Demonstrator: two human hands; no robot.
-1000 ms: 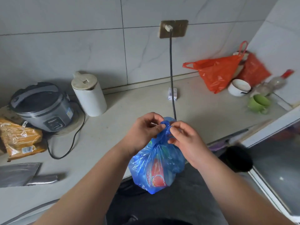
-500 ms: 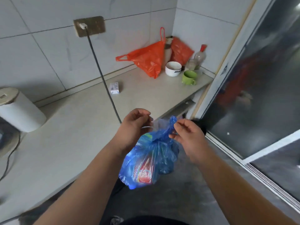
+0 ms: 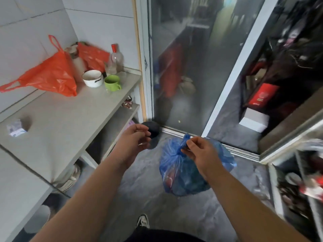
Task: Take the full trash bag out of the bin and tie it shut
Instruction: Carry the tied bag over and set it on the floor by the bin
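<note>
Here, the right hand (image 3: pixel 202 153) pinches the knotted neck of the blue trash bag (image 3: pixel 183 173), which hangs above the floor at five o'clock; the left hand (image 3: pixel 134 144), fingers loosely curled, grips nothing.

Counter (image 3: pixel 66 112) at left; plastic bag (image 3: pixel 50 75), bowl (image 3: pixel 92 78), mug (image 3: pixel 112 82) and bottle (image 3: pixel 114 62) on its far end. Sliding door (image 3: pixel 183 67) behind. Trash bag (image 3: pixel 176 172) hangs above floor (image 3: pixel 143 186), right of counter.
</note>
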